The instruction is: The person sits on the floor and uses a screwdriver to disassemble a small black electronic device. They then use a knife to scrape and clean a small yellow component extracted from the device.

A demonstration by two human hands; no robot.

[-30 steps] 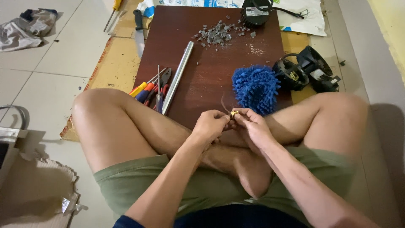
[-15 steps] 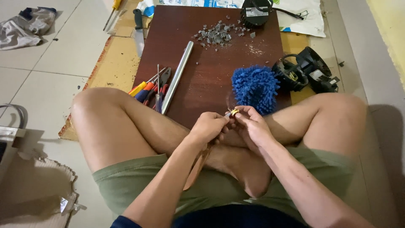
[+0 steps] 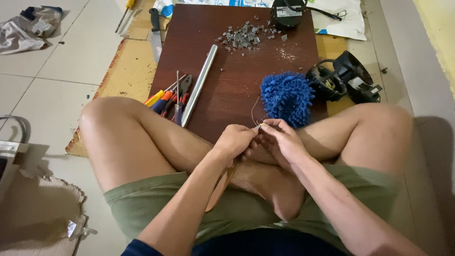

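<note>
I sit cross-legged on the floor. My left hand [image 3: 234, 142] and my right hand [image 3: 280, 141] meet above my shins, fingertips pinched together on a small light-coloured piece with a thin wire [image 3: 254, 116] looping up from it. What exactly the piece is stays too small to tell. Just beyond my right hand lies a blue fluffy mitt [image 3: 287, 97] on a dark brown board [image 3: 237, 80].
On the board lie a metal tube [image 3: 199, 85], a pile of grey scraps [image 3: 244, 37] and a bundle of screwdrivers and pliers [image 3: 169, 99]. A black device [image 3: 288, 12] sits at its far edge. Black motor parts [image 3: 343, 78] lie to the right, a knife [image 3: 155, 33] to the left.
Both hands stay pinched together over my legs with only slight finger shifts. Nothing else has moved.
</note>
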